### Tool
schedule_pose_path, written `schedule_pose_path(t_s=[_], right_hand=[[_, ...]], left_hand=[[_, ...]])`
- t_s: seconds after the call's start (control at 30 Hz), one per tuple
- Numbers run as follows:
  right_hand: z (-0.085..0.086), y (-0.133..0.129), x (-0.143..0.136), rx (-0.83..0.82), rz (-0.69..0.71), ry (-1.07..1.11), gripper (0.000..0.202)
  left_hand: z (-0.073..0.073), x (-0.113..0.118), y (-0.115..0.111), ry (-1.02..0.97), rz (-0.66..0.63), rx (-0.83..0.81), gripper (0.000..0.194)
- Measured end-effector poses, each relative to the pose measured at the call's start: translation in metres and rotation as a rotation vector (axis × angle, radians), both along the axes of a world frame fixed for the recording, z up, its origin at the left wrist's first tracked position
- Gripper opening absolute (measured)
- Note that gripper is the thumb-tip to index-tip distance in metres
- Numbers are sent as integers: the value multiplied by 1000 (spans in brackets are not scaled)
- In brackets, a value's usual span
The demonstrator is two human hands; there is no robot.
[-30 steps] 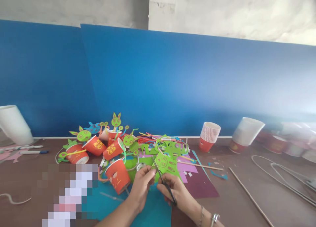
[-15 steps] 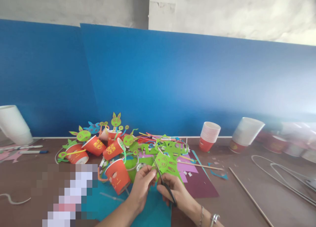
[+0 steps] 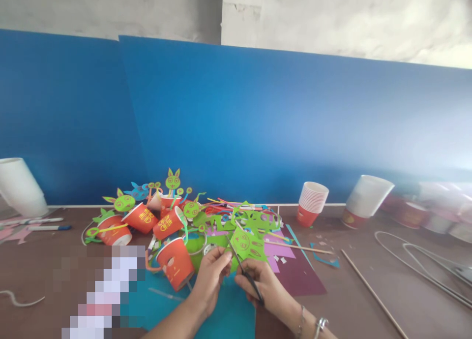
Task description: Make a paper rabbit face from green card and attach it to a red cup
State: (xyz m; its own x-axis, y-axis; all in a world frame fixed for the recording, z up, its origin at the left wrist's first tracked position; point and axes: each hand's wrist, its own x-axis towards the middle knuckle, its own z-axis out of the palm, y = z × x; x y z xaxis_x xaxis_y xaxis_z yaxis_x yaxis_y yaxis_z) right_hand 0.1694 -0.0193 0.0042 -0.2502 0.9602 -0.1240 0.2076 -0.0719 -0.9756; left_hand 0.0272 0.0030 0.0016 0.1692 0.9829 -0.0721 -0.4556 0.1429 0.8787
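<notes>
My left hand (image 3: 214, 275) is closed in a pinch at the lower middle of the view; what lies between its fingertips is too small to name. My right hand (image 3: 260, 280), just right of it, is wrapped round the black handles of a pair of scissors (image 3: 250, 282). The blades point up and left, beside my left fingertips. Beyond the hands lies green paper (image 3: 240, 241) with an animal face drawn on it. Teal paper (image 3: 228, 314) is under the hands, and an orange cup (image 3: 176, 264) leans left of my left hand.
Decorated cups (image 3: 142, 218) and green paper scraps (image 3: 221, 222) crowd the table's back. Stacked cups (image 3: 312, 201) stand at the right, near a larger white stack (image 3: 368, 199). A wooden stick (image 3: 372, 292) and a looped cable (image 3: 420, 260) lie right. Markers (image 3: 49, 228) lie at left.
The scissor blades look closer together than before. Both hands have stayed in nearly the same place.
</notes>
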Motion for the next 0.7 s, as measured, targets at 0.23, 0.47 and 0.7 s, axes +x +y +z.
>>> schedule_pose_path(t_s=[0.23, 0.47, 0.7], right_hand=[[0, -2, -4, -3, 24, 56, 39], [-4, -3, -4, 43, 24, 60, 38], [-7, -2, -5, 69, 9, 50, 39]], left_hand=[[0, 1, -2, -15, 54, -32, 30], [0, 4, -5, -3, 47, 15, 32], [-1, 5, -9, 15, 54, 7, 34]])
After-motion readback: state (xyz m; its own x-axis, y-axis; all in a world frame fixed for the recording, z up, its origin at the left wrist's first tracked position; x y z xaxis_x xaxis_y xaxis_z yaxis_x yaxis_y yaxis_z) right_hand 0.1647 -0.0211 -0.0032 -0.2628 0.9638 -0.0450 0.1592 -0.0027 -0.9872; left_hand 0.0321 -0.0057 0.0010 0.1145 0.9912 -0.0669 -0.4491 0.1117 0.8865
